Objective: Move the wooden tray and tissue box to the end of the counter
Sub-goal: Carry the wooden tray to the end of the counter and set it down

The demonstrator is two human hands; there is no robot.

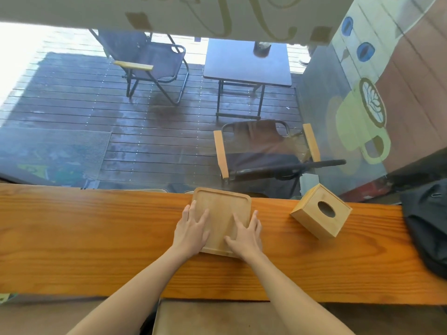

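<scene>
A square wooden tray [223,204] with a raised rim lies on the orange wooden counter [96,238], near its far edge. Both my hands rest flat on the tray's near half, fingers spread. My left hand [192,234] covers the near left corner and left rim. My right hand [245,238] covers the near right corner, its thumb inside the tray and its outer fingers over the right rim. No finger visibly curls under the tray. A wooden cube tissue box [321,210] with an oval hole on top stands to the right, turned at an angle.
A black bag [425,226] lies on the counter's right end, just beyond the tissue box. A glass pane runs along the counter's far edge, with a deck, folding chairs [261,151] and a small table [246,61] outside. A stool seat [205,317] sits below the near edge.
</scene>
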